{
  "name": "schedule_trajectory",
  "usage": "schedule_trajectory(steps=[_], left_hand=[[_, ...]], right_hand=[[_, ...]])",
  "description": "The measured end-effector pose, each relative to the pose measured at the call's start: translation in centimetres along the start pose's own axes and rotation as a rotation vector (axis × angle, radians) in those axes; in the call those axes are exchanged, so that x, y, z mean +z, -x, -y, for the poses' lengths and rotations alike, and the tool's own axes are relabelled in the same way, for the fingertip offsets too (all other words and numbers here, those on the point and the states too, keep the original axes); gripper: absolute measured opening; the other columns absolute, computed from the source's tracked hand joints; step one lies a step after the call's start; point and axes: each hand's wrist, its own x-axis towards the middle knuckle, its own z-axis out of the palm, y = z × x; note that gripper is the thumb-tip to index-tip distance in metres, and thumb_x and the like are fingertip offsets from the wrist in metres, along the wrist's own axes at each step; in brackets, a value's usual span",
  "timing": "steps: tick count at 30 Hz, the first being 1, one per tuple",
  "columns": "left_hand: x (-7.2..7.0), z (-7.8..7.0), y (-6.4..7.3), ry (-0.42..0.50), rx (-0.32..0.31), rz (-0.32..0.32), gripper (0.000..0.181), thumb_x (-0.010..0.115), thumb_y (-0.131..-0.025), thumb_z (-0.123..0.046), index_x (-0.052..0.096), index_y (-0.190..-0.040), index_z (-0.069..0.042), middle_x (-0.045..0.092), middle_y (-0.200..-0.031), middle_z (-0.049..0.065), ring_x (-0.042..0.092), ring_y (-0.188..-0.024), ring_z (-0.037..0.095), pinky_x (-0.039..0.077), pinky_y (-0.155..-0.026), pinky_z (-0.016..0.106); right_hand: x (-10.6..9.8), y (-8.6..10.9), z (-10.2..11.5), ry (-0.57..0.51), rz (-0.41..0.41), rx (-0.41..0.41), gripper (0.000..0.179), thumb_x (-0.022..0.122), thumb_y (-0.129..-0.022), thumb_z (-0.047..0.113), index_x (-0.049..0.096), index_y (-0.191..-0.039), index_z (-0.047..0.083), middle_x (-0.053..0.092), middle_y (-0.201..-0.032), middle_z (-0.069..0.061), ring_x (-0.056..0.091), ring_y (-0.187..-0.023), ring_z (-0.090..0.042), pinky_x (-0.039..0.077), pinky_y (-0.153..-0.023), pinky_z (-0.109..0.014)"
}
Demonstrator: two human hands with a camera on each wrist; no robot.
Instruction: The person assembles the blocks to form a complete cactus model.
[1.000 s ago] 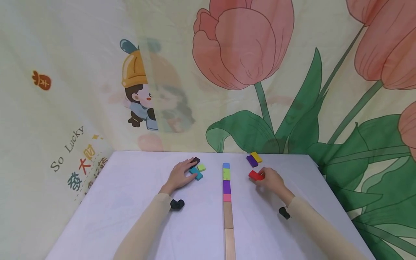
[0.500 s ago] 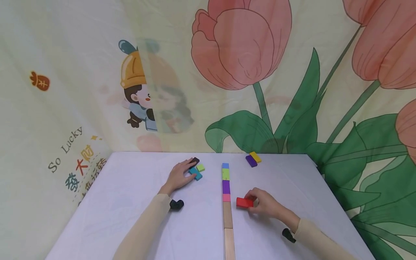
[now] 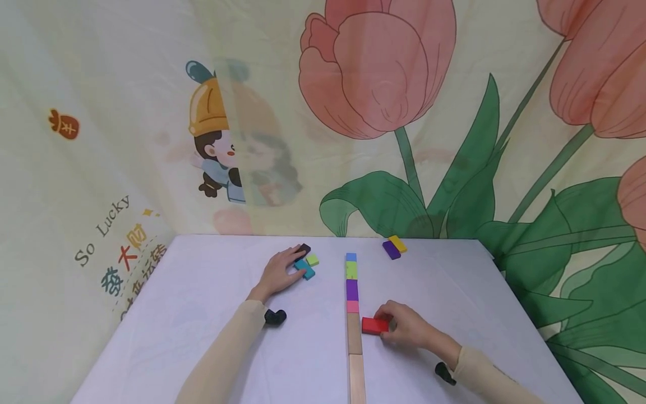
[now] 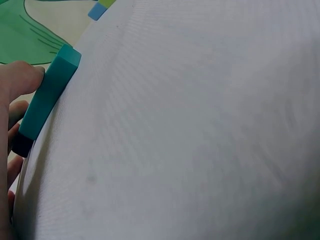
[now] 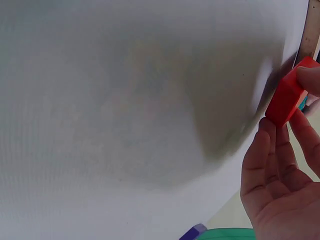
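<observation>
My right hand (image 3: 409,325) pinches a red block (image 3: 375,326) between thumb and fingers, its left end right beside the row's upper tan plank (image 3: 355,333). In the right wrist view, the thumb lies on one face of the red block (image 5: 286,97) and fingertips on another. My left hand (image 3: 276,273) rests at the far left, fingers loosely spread, over a black block (image 3: 305,248) and a teal block (image 3: 305,270). A light green block (image 3: 313,260) lies beside these. The left wrist view has the thumb touching the teal block (image 4: 50,92), other fingers behind it.
Down the middle of the white table (image 3: 202,336) runs a row: a blue block (image 3: 351,257), a light green block (image 3: 351,270), a purple block (image 3: 351,290), a pink block (image 3: 352,307), then tan planks. Another purple block (image 3: 391,250) and a yellow block (image 3: 398,244) lie at the back right.
My right hand has carried the red block from the back right toward me and leftward, up to the row beside the upper tan plank. The left hand has stayed in place.
</observation>
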Motion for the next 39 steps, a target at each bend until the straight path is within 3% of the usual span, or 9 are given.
schedule_trajectory(steps=[29,34,39], left_hand=[[-0.1,-0.2,0.1,0.005,0.013,-0.013,0.058,0.065,-0.091,-0.039,0.055,-0.142,-0.015,0.04,-0.155,0.005,0.036,-0.142,0.033,0.024,-0.116,0.055],[0.0,0.0,0.0,0.006,0.022,-0.017,0.058,0.064,-0.091,-0.039,0.054,-0.143,-0.014,0.04,-0.155,0.006,0.036,-0.142,0.033,0.024,-0.115,0.055],[0.1,0.0,0.1,0.005,0.015,-0.011,0.059,0.063,-0.091,-0.04,0.053,-0.143,-0.014,0.039,-0.156,0.006,0.034,-0.143,0.033,0.023,-0.116,0.055]], right_hand=[[0.8,0.2,-0.2,0.024,-0.004,-0.046,0.033,0.086,-0.073,0.015,0.069,-0.101,0.015,0.057,-0.089,0.011,0.053,-0.08,-0.008,0.053,-0.072,-0.025],[0.1,-0.5,-0.3,-0.009,-0.035,0.029,0.033,0.085,-0.076,0.027,0.069,-0.103,0.014,0.058,-0.091,0.008,0.055,-0.084,-0.01,0.054,-0.074,-0.026],[-1.3,-2.9,-2.1,-0.091,-0.182,0.177,0.026,0.078,-0.084,0.022,0.068,-0.103,0.009,0.061,-0.094,0.001,0.058,-0.089,-0.016,0.056,-0.075,-0.03]])
